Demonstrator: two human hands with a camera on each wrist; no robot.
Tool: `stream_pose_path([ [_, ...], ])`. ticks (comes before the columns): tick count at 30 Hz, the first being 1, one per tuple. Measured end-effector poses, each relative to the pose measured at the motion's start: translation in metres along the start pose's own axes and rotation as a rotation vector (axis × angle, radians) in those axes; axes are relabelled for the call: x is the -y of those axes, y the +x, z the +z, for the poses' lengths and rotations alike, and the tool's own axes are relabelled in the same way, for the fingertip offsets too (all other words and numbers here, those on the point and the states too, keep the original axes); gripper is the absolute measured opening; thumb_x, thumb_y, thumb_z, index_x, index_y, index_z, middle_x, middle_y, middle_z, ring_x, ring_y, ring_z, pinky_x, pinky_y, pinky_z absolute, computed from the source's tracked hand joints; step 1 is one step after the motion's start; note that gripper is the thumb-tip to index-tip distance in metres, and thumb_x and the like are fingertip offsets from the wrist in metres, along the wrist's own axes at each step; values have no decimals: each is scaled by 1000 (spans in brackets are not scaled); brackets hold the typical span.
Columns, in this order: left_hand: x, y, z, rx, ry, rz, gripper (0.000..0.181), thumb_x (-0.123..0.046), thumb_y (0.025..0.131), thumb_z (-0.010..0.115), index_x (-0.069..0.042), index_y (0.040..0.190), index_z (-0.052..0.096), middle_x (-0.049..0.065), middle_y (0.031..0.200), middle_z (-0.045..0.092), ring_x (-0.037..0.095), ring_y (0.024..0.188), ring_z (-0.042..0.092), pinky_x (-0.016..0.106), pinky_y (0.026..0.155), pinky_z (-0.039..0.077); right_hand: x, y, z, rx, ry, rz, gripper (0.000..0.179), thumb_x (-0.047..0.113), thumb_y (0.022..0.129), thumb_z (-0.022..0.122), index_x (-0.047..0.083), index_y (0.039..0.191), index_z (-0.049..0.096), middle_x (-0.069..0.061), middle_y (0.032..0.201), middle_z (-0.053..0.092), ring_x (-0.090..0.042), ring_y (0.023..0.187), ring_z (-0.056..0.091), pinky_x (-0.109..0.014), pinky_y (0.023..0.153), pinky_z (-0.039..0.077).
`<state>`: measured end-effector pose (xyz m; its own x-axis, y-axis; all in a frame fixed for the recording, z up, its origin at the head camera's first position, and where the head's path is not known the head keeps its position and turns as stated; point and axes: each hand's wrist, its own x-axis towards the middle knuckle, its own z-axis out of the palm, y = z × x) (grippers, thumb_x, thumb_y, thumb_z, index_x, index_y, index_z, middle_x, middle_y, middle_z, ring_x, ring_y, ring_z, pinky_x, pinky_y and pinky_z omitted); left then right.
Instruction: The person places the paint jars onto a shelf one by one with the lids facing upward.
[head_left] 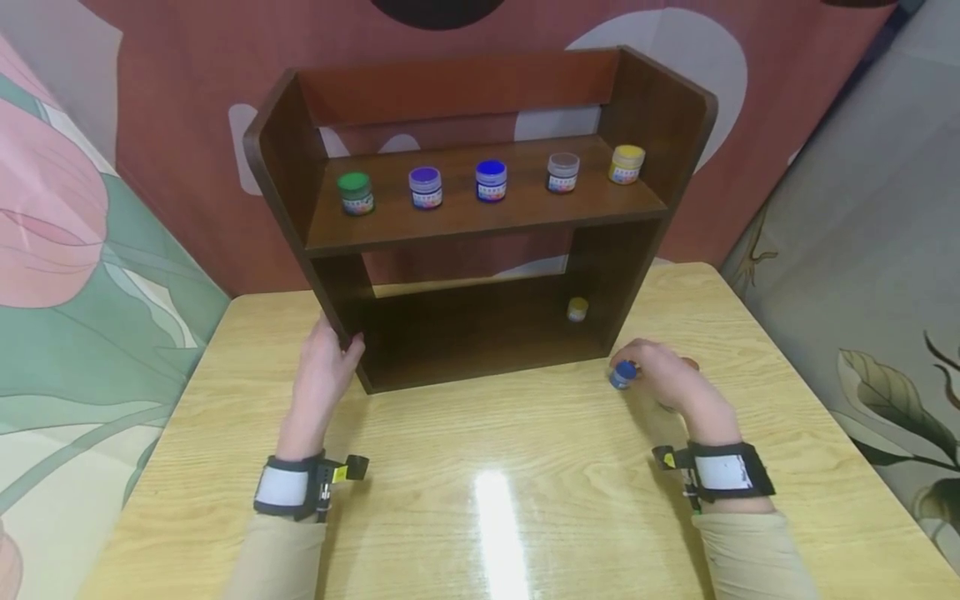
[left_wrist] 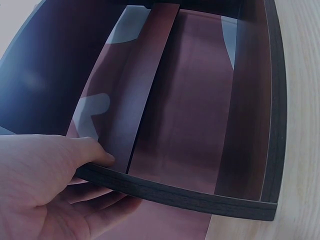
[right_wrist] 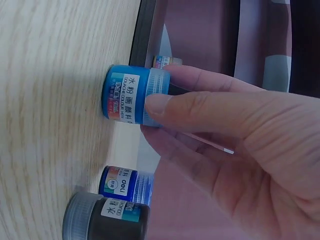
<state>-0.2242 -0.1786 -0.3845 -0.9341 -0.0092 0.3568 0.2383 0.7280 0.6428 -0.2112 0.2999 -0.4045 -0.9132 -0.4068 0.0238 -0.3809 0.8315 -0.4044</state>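
Observation:
My right hand (head_left: 663, 371) pinches a blue gouache paint jar (head_left: 622, 376) by its lid, just in front of the shelf's lower right corner. In the right wrist view, thumb and fingers hold that jar's ridged cap, and its label faces the camera. On the left, my left hand (head_left: 321, 375) grips the side panel of the dark brown two-tier shelf (head_left: 487, 237), thumb on the inner face and fingers outside. A yellow-lidded jar (head_left: 577, 310) stands on the lower tier, near the right end.
The upper tier carries green (head_left: 356, 196), purple (head_left: 426, 188), blue (head_left: 491, 182), dark (head_left: 562, 173) and yellow (head_left: 626, 165) jars in a row. Beside my right hand, a darker blue jar (right_wrist: 120, 181) and a dark jar (right_wrist: 117, 220) are on the wooden table (head_left: 420, 492).

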Motion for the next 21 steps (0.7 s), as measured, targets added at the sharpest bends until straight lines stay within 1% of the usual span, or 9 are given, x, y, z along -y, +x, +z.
stream_pose_path([
  [9, 0, -1, 0, 6, -1, -12, 40, -2, 97, 62, 11, 130, 45, 34, 121, 58, 50, 115, 58, 60, 94, 50, 1, 0, 2, 7, 6, 39, 22, -13, 85, 73, -4, 105, 73, -20, 107, 70, -44, 104, 65, -57, 91, 53],
  [15, -1, 0, 0, 1, -5, -5, 39, -1, 96, 62, 12, 129, 45, 35, 120, 58, 50, 114, 58, 60, 93, 50, 2, 1, 2, 8, -1, 60, 24, -13, 86, 72, -5, 108, 72, -23, 110, 70, -46, 107, 64, -58, 93, 51],
  [21, 0, 0, 0, -8, -5, 3, 39, -1, 96, 62, 13, 128, 44, 35, 119, 58, 51, 112, 58, 61, 92, 50, 1, 2, 0, -20, -4, 60, 25, -10, 85, 75, -6, 109, 72, -24, 107, 70, -45, 103, 65, -57, 89, 54],
])
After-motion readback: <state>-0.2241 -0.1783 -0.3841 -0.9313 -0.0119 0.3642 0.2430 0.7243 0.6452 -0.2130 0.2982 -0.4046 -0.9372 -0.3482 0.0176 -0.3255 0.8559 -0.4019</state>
